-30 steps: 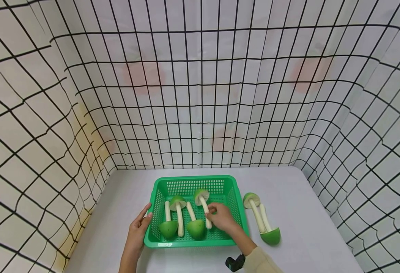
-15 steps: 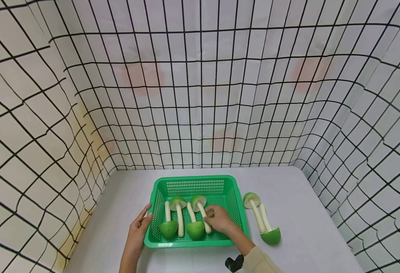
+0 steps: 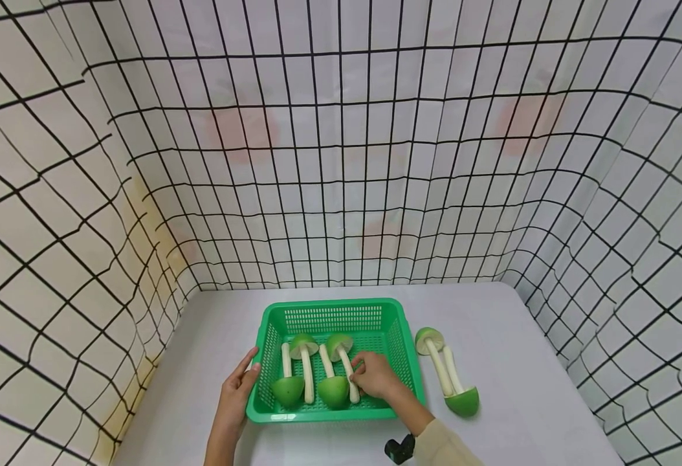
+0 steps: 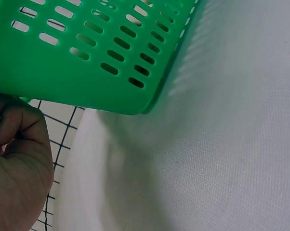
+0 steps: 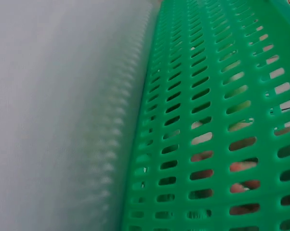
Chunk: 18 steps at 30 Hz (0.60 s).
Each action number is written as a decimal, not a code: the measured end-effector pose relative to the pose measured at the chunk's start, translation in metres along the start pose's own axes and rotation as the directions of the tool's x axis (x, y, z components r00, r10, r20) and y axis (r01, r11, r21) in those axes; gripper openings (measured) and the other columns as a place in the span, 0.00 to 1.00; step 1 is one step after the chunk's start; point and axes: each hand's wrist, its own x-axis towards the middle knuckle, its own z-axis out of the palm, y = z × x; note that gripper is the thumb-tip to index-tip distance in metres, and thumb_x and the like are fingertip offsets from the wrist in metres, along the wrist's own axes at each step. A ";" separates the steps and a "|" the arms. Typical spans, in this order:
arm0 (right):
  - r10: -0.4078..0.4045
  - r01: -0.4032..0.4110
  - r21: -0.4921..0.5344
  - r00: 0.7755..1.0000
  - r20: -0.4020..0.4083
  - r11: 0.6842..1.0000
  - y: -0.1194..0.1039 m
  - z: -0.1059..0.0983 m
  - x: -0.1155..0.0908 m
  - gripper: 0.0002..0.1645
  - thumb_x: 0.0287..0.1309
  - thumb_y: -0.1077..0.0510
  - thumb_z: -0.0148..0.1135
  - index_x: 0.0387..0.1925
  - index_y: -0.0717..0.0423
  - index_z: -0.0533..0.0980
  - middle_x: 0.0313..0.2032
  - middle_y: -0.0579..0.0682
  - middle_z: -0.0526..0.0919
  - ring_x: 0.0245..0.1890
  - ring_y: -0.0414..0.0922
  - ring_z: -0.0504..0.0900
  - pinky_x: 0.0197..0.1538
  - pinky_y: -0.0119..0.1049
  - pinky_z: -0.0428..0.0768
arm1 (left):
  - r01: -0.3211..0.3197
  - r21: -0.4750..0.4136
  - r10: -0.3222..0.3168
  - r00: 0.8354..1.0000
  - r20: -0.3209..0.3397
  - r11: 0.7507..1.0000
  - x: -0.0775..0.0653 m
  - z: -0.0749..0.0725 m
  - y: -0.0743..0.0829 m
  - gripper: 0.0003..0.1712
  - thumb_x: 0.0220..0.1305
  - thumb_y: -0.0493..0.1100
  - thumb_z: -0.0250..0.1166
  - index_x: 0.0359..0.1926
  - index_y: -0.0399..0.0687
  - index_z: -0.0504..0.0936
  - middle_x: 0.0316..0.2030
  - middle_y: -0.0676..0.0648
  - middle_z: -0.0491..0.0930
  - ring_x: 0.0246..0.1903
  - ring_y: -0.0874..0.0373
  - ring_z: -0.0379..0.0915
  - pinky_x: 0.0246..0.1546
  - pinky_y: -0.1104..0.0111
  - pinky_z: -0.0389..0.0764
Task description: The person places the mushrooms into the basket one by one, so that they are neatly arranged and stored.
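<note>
In the head view, a green slotted basket point(image 3: 329, 304) holds several mushrooms with green caps and pale stems, side by side with caps alternating front and back. My right hand point(image 3: 376, 377) pinches the stem of the rightmost mushroom point(image 3: 340, 345) in it, low on the stem. Next to that lies another mushroom point(image 3: 333, 392), cap toward me. At the basket's left rim, my left hand point(image 3: 235, 395) rests with thumb and index finger against the edge. The left wrist view shows this hand point(image 4: 19, 159) just under the rim, its lower fingers bent. Through the slots in the right wrist view, fingers point(image 5: 243, 166) show partly.
Two more mushrooms, one with its cap at the back point(image 3: 429, 340) and one with its cap in front point(image 3: 462, 402), lie on the white tabletop point(image 3: 521, 388) right of the basket. Walls with a black grid point(image 3: 341, 162) stand behind and on both sides.
My right hand has brought the rightmost mushroom down and slightly left, so its cap now sits level with the other rear cap. My left hand has stayed at the rim.
</note>
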 end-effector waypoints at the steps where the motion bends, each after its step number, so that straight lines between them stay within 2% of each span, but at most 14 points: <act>1: -0.004 0.003 0.026 1.000 0.011 1.000 0.000 0.000 0.000 0.13 0.63 0.66 0.67 0.49 0.65 0.78 0.32 0.53 0.86 0.26 0.45 0.85 0.28 0.39 0.83 | 0.001 0.000 -0.001 1.000 0.000 1.000 0.000 0.000 0.000 0.34 0.75 0.59 0.61 0.77 0.65 0.66 0.58 0.37 0.78 0.46 0.53 0.82 0.42 0.63 0.88; 3: -0.009 0.007 0.077 1.000 0.029 0.997 0.001 -0.001 0.000 0.14 0.64 0.67 0.66 0.50 0.66 0.78 0.33 0.53 0.87 0.26 0.46 0.86 0.30 0.41 0.86 | 0.001 -0.002 -0.001 1.000 0.000 1.000 0.000 0.001 0.000 0.34 0.75 0.58 0.61 0.77 0.65 0.66 0.58 0.37 0.79 0.46 0.53 0.83 0.42 0.63 0.88; 7: -0.018 0.013 0.111 0.999 0.046 0.994 0.000 -0.001 0.001 0.15 0.64 0.67 0.65 0.51 0.67 0.78 0.34 0.54 0.86 0.28 0.48 0.87 0.35 0.45 0.87 | 0.000 0.003 0.000 1.000 0.000 1.000 -0.002 0.001 0.001 0.35 0.74 0.59 0.61 0.78 0.64 0.65 0.58 0.37 0.79 0.46 0.53 0.83 0.42 0.62 0.88; 10: -0.021 0.016 0.102 0.999 0.050 0.995 -0.001 -0.001 0.000 0.15 0.64 0.68 0.65 0.51 0.67 0.78 0.36 0.55 0.86 0.30 0.49 0.87 0.35 0.46 0.87 | -0.001 0.006 0.001 1.000 0.001 1.000 -0.003 0.001 0.002 0.35 0.74 0.60 0.62 0.78 0.64 0.65 0.58 0.36 0.78 0.46 0.52 0.83 0.42 0.61 0.88; 18: -0.036 0.035 0.028 0.999 0.024 0.999 -0.001 -0.002 -0.002 0.14 0.64 0.64 0.68 0.49 0.65 0.79 0.39 0.54 0.85 0.36 0.46 0.84 0.33 0.39 0.84 | -0.013 0.010 0.013 1.000 -0.015 1.000 -0.003 0.001 0.000 0.35 0.73 0.61 0.62 0.77 0.63 0.67 0.58 0.32 0.77 0.45 0.52 0.84 0.42 0.60 0.89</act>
